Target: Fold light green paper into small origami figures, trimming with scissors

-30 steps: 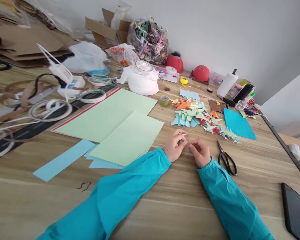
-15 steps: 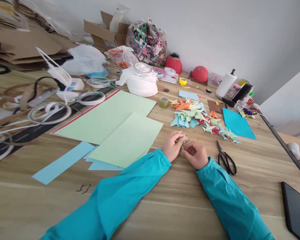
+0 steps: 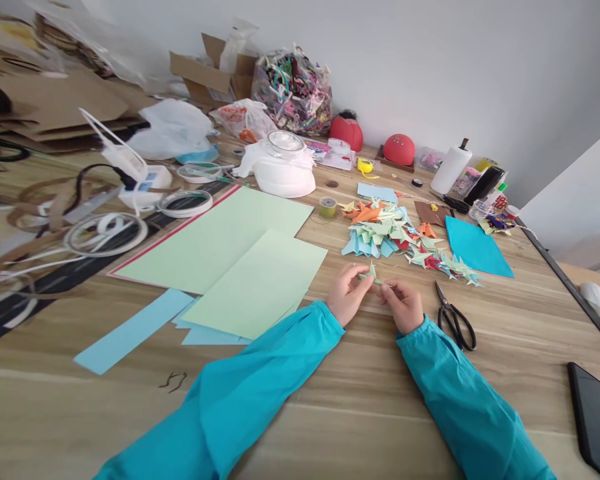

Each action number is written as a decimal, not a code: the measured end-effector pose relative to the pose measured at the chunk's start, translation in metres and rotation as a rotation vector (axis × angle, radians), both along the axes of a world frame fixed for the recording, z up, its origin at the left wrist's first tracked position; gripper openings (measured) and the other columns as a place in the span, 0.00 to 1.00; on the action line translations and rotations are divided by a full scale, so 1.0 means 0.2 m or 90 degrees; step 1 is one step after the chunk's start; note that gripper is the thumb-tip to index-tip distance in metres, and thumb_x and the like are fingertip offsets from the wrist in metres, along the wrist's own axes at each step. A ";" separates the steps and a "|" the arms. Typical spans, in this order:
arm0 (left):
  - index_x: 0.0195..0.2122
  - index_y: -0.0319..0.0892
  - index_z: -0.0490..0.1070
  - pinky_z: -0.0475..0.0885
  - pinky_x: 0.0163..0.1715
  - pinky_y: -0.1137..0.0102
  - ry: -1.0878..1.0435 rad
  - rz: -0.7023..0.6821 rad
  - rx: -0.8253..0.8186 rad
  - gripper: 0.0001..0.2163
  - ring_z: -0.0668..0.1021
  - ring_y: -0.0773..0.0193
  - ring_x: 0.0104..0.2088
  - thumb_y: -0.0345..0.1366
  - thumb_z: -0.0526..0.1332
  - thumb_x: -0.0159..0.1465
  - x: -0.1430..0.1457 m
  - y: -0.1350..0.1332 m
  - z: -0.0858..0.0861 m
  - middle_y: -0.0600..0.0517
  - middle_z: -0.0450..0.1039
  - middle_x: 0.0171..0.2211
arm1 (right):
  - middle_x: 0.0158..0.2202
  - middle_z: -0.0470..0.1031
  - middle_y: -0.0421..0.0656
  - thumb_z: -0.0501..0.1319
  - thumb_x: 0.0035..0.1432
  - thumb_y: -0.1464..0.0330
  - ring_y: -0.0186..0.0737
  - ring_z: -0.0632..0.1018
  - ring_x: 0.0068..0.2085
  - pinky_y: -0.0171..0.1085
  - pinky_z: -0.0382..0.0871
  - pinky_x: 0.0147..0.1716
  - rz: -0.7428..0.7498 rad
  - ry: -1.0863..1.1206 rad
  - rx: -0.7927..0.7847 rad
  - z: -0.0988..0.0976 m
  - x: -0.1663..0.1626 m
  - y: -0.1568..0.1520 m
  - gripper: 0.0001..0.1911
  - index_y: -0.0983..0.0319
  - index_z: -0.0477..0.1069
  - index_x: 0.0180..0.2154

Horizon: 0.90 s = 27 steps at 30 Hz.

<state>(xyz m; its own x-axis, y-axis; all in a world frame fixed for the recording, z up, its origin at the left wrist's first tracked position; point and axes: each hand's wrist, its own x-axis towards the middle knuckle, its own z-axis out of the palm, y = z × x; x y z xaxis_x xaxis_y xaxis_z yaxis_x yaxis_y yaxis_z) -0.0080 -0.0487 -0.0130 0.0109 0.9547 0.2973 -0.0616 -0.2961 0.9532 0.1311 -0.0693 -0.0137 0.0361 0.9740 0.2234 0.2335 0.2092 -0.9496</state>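
Note:
A small folded light-green paper crane [image 3: 371, 272] is held just above the table between my two hands. My left hand [image 3: 347, 293] pinches its left side between thumb and fingers. On its right, my right hand [image 3: 403, 303] grips a thin pointed end with closed fingertips. Beyond my hands lies a heap of folded paper cranes [image 3: 380, 230] in green, blue, orange and red. Black-handled scissors [image 3: 455, 320] rest on the table to the right of my right hand.
Light-green paper sheets [image 3: 260, 287] and a blue paper strip [image 3: 133, 330] lie to the left. A spool [image 3: 328, 207] stands by the heap, with a turquoise sheet [image 3: 480, 247] at its right. A phone [image 3: 594, 417] is near the right edge; white tape rolls [image 3: 185, 203] lie far left.
My right hand has shifted slightly right, and its fingers now pinch the paper crane's end. The crane has turned, showing a raised point and a flatter, wider shape. The view tilted slightly.

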 end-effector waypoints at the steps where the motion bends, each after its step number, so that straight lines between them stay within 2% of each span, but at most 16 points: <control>1: 0.35 0.39 0.71 0.74 0.34 0.68 -0.010 -0.009 -0.001 0.10 0.73 0.61 0.38 0.40 0.61 0.56 0.00 0.00 0.00 0.48 0.67 0.38 | 0.23 0.74 0.40 0.60 0.51 0.56 0.35 0.73 0.22 0.35 0.68 0.24 -0.008 0.030 -0.003 0.01 0.00 0.00 0.14 0.61 0.70 0.30; 6: 0.32 0.38 0.72 0.74 0.26 0.72 -0.005 -0.078 -0.020 0.09 0.72 0.62 0.36 0.39 0.60 0.56 0.00 -0.03 0.03 0.48 0.66 0.37 | 0.20 0.73 0.39 0.63 0.47 0.57 0.33 0.71 0.20 0.33 0.64 0.20 -0.068 0.162 -0.032 0.03 0.01 0.02 0.14 0.61 0.69 0.26; 11: 0.29 0.38 0.74 0.75 0.26 0.70 -0.004 -0.145 -0.066 0.07 0.73 0.63 0.33 0.37 0.60 0.55 0.00 -0.03 0.03 0.48 0.67 0.36 | 0.15 0.69 0.36 0.64 0.45 0.59 0.32 0.68 0.17 0.33 0.60 0.18 -0.073 0.286 -0.081 0.04 0.04 0.04 0.12 0.61 0.67 0.22; 14: 0.28 0.38 0.74 0.76 0.26 0.68 -0.018 -0.144 -0.103 0.08 0.74 0.63 0.33 0.38 0.60 0.54 0.01 -0.02 0.01 0.47 0.67 0.37 | 0.15 0.68 0.37 0.63 0.44 0.60 0.32 0.67 0.16 0.33 0.58 0.17 -0.073 0.328 -0.101 0.05 0.04 0.04 0.12 0.61 0.65 0.20; 21: 0.29 0.37 0.74 0.73 0.39 0.64 0.015 -0.102 -0.058 0.06 0.75 0.61 0.38 0.34 0.62 0.52 0.01 0.00 -0.02 0.47 0.70 0.37 | 0.13 0.66 0.35 0.64 0.43 0.61 0.31 0.65 0.15 0.32 0.57 0.17 -0.061 0.339 -0.112 0.06 0.03 0.03 0.12 0.61 0.65 0.19; 27: 0.37 0.39 0.73 0.73 0.34 0.69 0.029 -0.127 -0.039 0.10 0.75 0.63 0.36 0.31 0.62 0.52 0.00 -0.02 0.02 0.48 0.70 0.39 | 0.13 0.66 0.35 0.62 0.44 0.61 0.31 0.65 0.16 0.32 0.57 0.17 -0.047 0.307 -0.105 0.04 0.04 0.03 0.12 0.61 0.65 0.20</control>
